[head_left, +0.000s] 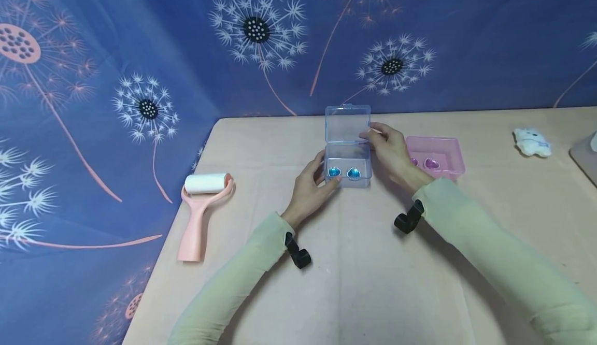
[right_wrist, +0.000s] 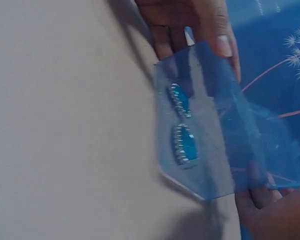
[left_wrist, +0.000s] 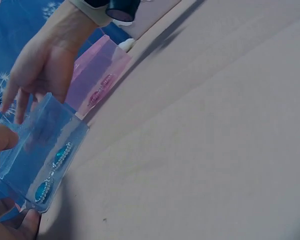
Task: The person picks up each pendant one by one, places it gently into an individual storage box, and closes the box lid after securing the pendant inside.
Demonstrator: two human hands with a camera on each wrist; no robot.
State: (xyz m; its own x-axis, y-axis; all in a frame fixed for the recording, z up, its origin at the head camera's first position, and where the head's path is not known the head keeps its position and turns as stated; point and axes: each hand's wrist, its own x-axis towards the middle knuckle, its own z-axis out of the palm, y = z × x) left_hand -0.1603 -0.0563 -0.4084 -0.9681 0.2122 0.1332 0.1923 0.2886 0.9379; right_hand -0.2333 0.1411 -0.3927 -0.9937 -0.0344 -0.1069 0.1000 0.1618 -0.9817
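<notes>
Here, at the centre of the head view, a clear plastic box (head_left: pixel 347 164) stands on a beige table (head_left: pixel 373 272) with its hinged lid (head_left: pixel 347 123) raised upright. The left hand (head_left: pixel 311 185) grips the box's lower left corner, thumb and fingers curled against the wall, while the right hand (head_left: pixel 392 152) pinches the right edge of the lid. The two hands are apart, one on each side of the box. Inside lie two blue heart-shaped gems (head_left: pixel 344 172), side by side near the front wall. Just right of the box, partly behind the right hand, sits a pink tray (head_left: pixel 443 151) holding pink gems (head_left: pixel 431 163). At middle left of the frame a pink lint roller (head_left: pixel 201 211) lies on the table. A small white plush toy (head_left: pixel 532 142) rests at far right. Behind the table hangs a blue dandelion-print cloth (head_left: pixel 140 49).
</notes>
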